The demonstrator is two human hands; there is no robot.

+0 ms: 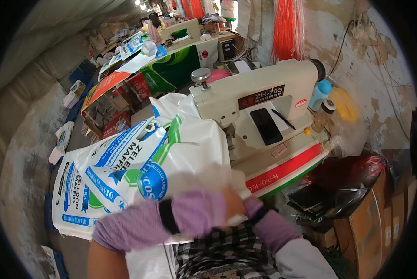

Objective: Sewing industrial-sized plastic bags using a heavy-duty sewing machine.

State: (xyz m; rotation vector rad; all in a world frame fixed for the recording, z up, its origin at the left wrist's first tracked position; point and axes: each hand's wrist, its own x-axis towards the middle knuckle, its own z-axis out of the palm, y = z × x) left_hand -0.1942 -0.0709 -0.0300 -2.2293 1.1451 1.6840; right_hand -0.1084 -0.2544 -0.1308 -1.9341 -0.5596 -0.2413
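Observation:
A large white woven sack (197,144) with blue and green printing lies across the sewing machine's (264,86) bed and down to the left. More printed sacking (71,200) spreads beneath it at the left. My left hand (232,205) reaches across my body to the sack's near right edge, its fingers smeared by motion. My right forearm, in a purple sleeve (269,228) with a black band, meets it there. The right hand is mostly hidden at the crossing, so its fingers cannot be made out. White material shows around both hands.
On the machine bed rest a black phone (266,126) and a pen (283,119). A blue cup (320,93) and a brown jar (324,115) stand at the right. Cardboard boxes (371,228) are low right. Red strands (287,30) hang behind; another person (153,30) is far back.

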